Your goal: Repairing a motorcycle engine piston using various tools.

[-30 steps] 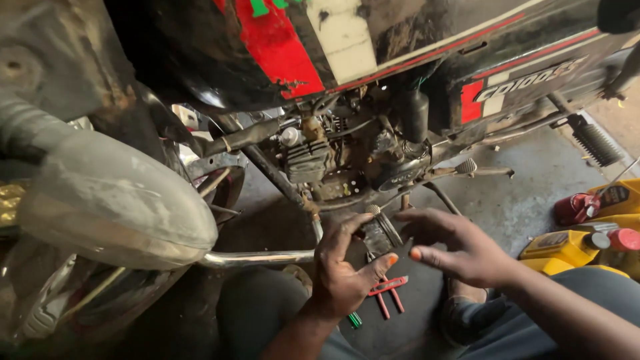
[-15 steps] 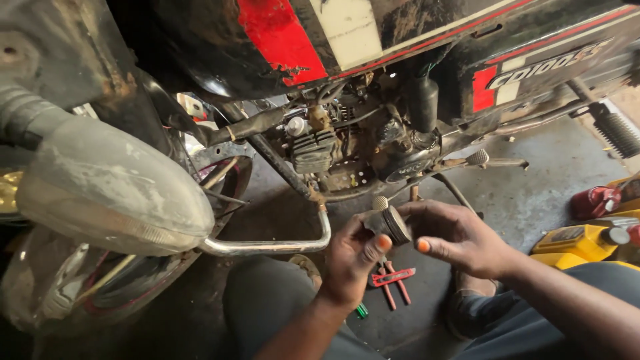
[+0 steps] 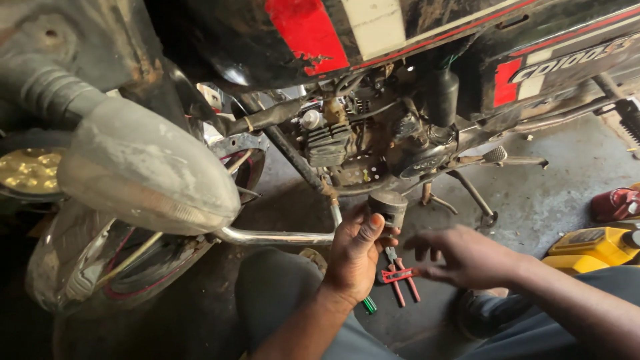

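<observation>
My left hand (image 3: 355, 255) grips a grey metal piston (image 3: 389, 207) and holds it upright below the motorcycle engine (image 3: 363, 143). Beside it, my right hand (image 3: 460, 257) hovers with its fingers spread and holds nothing. Its fingertips point toward the red-handled pliers (image 3: 400, 277) that lie on the concrete floor under the hands. A green-handled tool (image 3: 369, 305) pokes out by my left wrist. My knee (image 3: 273, 293) in dark trousers is just left of my left arm.
A black and red motorcycle tank (image 3: 320, 33) hangs over the scene, with a turn signal (image 3: 147, 170) close at the left and a chrome exhaust pipe (image 3: 273, 235). The side stand (image 3: 477, 200) reaches the floor. A yellow container (image 3: 593, 243) and a red object (image 3: 617, 203) sit at the right.
Both hands held the piston together half a second ago. My right hand has let go and dropped lower toward the pliers, while my left hand keeps the piston.
</observation>
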